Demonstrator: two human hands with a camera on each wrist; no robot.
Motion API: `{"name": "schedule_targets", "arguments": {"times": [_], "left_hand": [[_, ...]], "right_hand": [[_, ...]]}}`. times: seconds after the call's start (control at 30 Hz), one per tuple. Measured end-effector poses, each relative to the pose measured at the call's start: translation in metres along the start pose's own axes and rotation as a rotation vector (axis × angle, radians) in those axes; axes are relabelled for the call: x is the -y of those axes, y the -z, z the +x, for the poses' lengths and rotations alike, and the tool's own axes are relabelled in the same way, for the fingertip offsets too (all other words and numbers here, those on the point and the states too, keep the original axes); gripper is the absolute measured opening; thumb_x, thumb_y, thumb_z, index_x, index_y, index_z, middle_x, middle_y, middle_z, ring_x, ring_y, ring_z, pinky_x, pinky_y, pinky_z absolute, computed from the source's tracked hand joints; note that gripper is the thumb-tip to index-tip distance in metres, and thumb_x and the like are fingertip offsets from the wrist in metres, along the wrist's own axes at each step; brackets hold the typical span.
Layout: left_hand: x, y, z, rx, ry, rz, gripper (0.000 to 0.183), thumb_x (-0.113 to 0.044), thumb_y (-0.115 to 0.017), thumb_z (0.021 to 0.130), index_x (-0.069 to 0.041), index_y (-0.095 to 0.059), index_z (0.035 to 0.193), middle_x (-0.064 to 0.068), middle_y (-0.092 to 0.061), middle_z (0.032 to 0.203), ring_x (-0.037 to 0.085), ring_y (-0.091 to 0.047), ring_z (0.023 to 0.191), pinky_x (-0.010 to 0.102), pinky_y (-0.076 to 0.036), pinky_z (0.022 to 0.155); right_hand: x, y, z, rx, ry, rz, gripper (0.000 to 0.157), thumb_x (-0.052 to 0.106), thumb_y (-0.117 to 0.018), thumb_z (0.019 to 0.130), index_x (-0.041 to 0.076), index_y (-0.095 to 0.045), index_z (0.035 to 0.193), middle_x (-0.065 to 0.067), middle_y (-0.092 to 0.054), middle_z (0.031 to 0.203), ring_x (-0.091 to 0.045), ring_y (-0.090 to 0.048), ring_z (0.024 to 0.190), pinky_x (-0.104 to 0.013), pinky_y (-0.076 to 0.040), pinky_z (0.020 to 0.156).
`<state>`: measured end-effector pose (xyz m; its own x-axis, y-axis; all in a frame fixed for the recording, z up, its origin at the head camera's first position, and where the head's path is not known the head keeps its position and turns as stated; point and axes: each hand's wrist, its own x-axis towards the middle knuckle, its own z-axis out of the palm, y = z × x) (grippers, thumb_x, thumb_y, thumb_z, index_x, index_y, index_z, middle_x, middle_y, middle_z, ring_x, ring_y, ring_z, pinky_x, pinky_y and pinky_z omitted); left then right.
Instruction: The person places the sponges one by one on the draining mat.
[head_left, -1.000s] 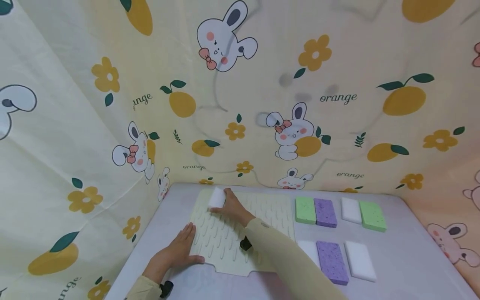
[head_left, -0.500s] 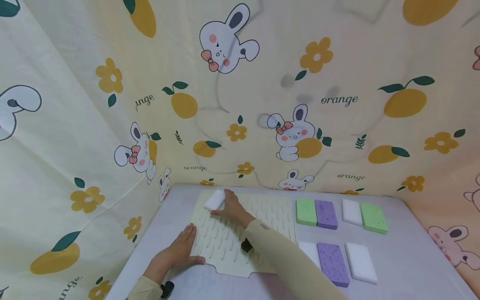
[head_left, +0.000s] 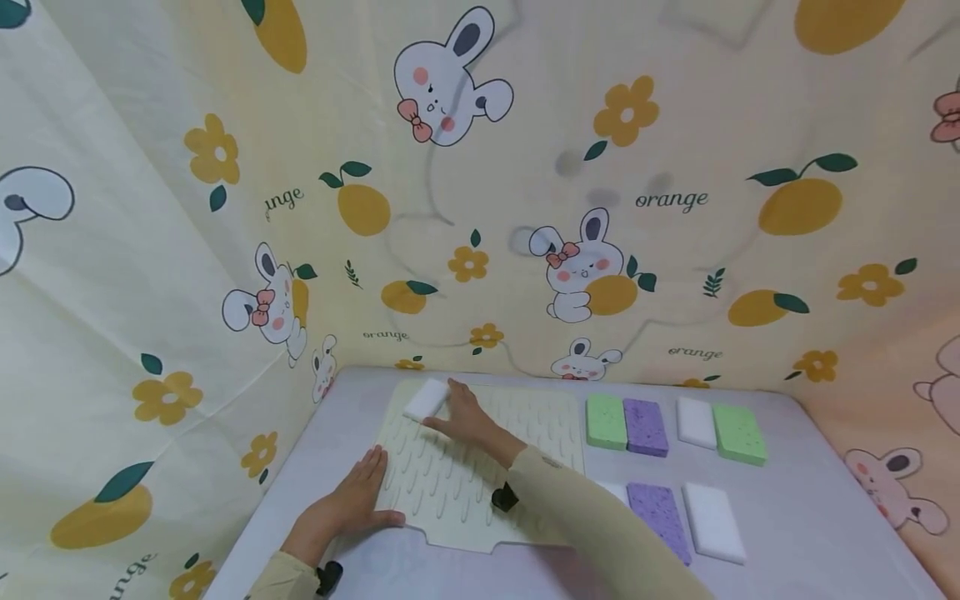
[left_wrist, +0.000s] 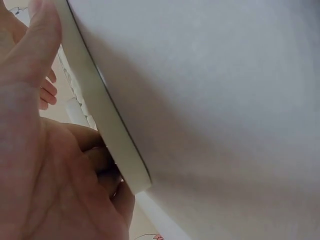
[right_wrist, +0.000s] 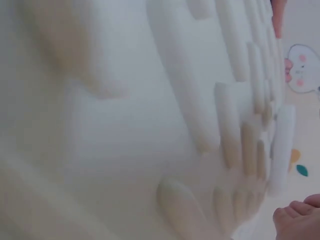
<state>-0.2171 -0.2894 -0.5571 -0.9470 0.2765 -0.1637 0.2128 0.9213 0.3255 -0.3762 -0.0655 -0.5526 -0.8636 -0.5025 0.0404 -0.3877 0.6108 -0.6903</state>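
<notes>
Head view, left hand [head_left: 348,504]: lies at the left edge of the mat [head_left: 442,467], fingers straight and together, thumb spread toward the near edge.
Head view, right hand [head_left: 474,421]: above the far left part of the mat, thumb and fingers set wide beside the white sponge [head_left: 427,400]; contact with it cannot be told.
Head view, white sponge: flat on the mat, slightly askew, near the far left corner.
Head view, mat: pale, ridged, on the table [head_left: 813,500]; partly covered by the right sleeve [head_left: 585,508].
Head view, rear row: left green sponge [head_left: 606,421] touching rear purple sponge [head_left: 645,427]; after a gap, rear white sponge [head_left: 697,422] beside right green sponge [head_left: 740,433].
Head view, front row: half-hidden white sponge [head_left: 616,489], front purple sponge [head_left: 660,518], right white sponge [head_left: 714,522].
Head view, backdrop: cloth [head_left: 517,192] printed with rabbits, oranges and flowers.
Left wrist view, left hand: thumb along the mat's edge, fingers partly hidden behind it.
Left wrist view, white sponge: small, beyond the mat's edge, below the right hand's fingertips.
Right wrist view, mat: ridges fill most of the view; the nearest are blurred.
Right wrist view, white sponge: at the mat's far side, just beside the right hand's fingertips, a narrow gap between.
</notes>
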Motion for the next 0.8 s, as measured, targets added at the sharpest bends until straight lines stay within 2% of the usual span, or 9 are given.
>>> {"name": "schedule_targets", "arguments": {"times": [0.23,0.5,0.8], "left_hand": [[-0.007,0.004,-0.003,-0.003,0.022,-0.004,0.121,-0.065,-0.073,0.078,0.014,-0.021,0.152,0.033,-0.017,0.161,0.044,-0.014,0.151,0.054,-0.019,0.123],[-0.006,0.003,-0.005,0.003,0.030,0.001,0.120,-0.065,-0.072,0.079,0.014,-0.020,0.153,0.032,-0.016,0.161,0.044,-0.013,0.151,0.054,-0.019,0.123],[-0.004,0.002,-0.003,0.005,0.022,0.005,0.120,-0.068,-0.067,0.082,0.013,-0.017,0.154,0.031,-0.013,0.162,0.044,-0.010,0.152,0.055,-0.016,0.123]], "right_hand": [[0.001,0.014,-0.024,0.011,-0.012,0.037,0.101,0.059,-0.064,0.092,0.012,-0.009,0.162,-0.017,-0.015,0.166,-0.034,-0.017,0.152,-0.053,-0.028,0.120],[0.008,0.035,-0.055,0.013,-0.010,0.084,0.101,0.060,-0.065,0.091,0.013,-0.011,0.162,-0.017,-0.014,0.166,-0.035,-0.015,0.153,-0.057,-0.026,0.120],[-0.004,0.062,-0.088,-0.022,-0.001,0.093,0.101,0.060,-0.065,0.090,0.013,-0.012,0.162,-0.017,-0.015,0.166,-0.034,-0.017,0.152,-0.058,-0.027,0.119]]}}
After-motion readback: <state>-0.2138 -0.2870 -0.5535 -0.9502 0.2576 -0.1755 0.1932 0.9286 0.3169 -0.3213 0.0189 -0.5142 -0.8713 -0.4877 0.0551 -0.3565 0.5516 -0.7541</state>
